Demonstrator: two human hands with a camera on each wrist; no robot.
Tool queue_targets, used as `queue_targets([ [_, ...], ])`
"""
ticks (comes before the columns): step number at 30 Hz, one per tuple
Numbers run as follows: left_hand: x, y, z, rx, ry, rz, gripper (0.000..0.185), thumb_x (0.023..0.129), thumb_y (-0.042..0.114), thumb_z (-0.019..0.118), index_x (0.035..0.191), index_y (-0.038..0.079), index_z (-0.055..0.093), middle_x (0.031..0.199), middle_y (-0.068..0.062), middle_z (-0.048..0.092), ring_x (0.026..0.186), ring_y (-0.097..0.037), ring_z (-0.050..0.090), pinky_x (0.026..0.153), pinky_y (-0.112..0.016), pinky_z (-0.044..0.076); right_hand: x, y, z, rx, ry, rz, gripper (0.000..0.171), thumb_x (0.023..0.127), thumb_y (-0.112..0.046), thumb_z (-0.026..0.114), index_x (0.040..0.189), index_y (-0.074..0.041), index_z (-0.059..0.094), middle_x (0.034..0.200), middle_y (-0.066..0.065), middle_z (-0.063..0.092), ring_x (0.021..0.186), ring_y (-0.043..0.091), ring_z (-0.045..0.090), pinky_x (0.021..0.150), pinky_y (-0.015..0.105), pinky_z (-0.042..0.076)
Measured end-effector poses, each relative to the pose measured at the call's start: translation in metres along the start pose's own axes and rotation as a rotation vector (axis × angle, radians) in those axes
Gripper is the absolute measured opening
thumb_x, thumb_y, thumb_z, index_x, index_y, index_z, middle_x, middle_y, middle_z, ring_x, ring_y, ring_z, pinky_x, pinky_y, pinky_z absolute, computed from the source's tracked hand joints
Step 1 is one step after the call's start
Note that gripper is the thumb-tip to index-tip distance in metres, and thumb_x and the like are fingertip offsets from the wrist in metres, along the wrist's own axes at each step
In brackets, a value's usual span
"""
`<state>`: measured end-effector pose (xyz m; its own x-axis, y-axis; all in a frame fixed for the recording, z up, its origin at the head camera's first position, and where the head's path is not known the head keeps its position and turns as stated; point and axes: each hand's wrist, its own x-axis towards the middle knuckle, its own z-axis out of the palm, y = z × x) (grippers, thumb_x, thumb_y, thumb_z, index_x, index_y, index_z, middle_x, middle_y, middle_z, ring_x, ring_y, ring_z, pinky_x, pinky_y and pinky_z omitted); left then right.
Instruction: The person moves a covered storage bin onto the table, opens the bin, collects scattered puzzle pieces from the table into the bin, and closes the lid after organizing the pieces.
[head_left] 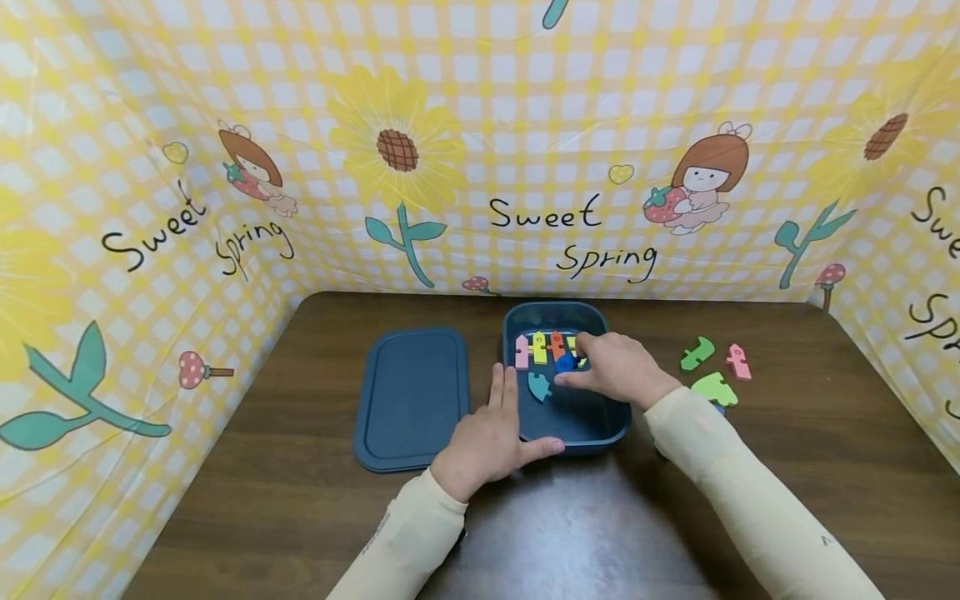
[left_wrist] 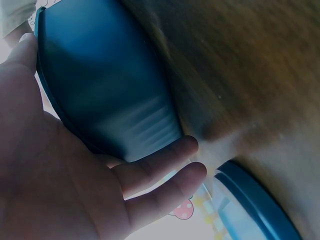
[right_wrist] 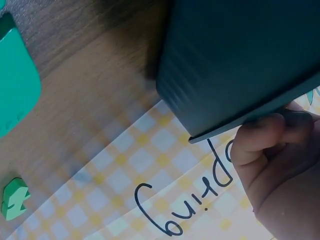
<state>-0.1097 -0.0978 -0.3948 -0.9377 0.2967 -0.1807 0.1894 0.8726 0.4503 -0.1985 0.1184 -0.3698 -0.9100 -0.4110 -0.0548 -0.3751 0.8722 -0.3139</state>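
Yellow checked cloth printed with sunflowers was hung around a dark wooden desk (head_left: 300, 500). A blue box (head_left: 592, 421) was set at the middle, its lid (head_left: 412, 396) laid flat just left of it. The left hand (head_left: 487, 437) was pressed against the box's near-left wall, fingers (left_wrist: 155, 167) straight. A blue piece (head_left: 565, 363) was pinched inside the box by the right hand (head_left: 618, 367), beside pink, yellow and orange pieces. Green pieces (head_left: 705, 371) and a pink piece (head_left: 738, 362) were left on the desk to the right.
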Motion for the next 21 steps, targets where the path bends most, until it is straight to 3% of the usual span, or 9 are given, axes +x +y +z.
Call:
queue_targets([
  [12, -0.0009, 0.0005, -0.0016, 0.006, -0.002, -0.004, 0.120, 0.084, 0.077, 0.059, 0.162, 0.005, 0.003, 0.168, -0.014, -0.004, 0.096, -0.034, 0.068, 0.062, -0.036, 0.052, 0.0049, -0.0030, 0.0025, -0.028, 0.042, 0.004, 0.071, 0.089, -0.057, 0.072, 0.128, 0.001, 0.062, 0.106, 0.015, 0.070, 0.083, 0.025, 0.063, 0.083, 0.047, 0.056],
  [21, -0.0009, 0.0013, -0.0016, 0.008, -0.004, -0.013, 0.120, 0.084, 0.078, 0.059, 0.163, 0.006, 0.003, 0.168, -0.013, -0.004, 0.097, -0.034, 0.068, 0.067, -0.039, 0.054, 0.0093, -0.0071, 0.0041, -0.056, 0.052, -0.011, 0.074, 0.088, -0.057, 0.072, 0.129, 0.004, 0.062, 0.101, 0.015, 0.070, 0.080, 0.025, 0.064, 0.081, 0.048, 0.057],
])
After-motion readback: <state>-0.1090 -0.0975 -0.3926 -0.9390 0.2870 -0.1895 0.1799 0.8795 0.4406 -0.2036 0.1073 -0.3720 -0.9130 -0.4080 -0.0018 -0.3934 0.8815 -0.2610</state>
